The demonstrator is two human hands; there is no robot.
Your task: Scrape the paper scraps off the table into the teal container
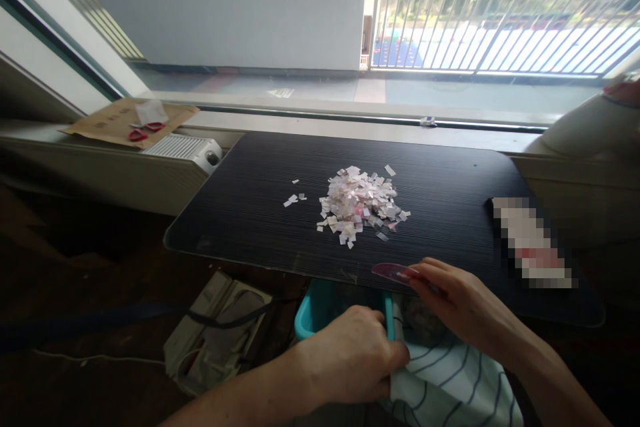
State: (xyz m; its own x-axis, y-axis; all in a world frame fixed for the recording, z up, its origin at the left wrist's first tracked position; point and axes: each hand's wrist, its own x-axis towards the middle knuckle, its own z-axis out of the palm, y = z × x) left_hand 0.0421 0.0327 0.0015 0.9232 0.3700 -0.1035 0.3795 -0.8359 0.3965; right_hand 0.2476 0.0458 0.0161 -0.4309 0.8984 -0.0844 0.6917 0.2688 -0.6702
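My left fingers (367,321) grip a turquoise bin (306,315) at the edge of the tabletop (240,207); my right fingers (434,272), a pink scraper (389,271), apparently to sweep. Paper scraps (356,197) heaped mid-tabletop seemingly call for reaching behind.

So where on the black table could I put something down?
Left of the stray scraps is bare tabletop; another patch lies between the big scrap pile and the pixelated object. It's crowded mid-table, and at the front edge by the right hand.

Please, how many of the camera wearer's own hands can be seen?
2: the left hand grips the teal bin; the right hand holds a pink plastic piece at the black table's near edge.
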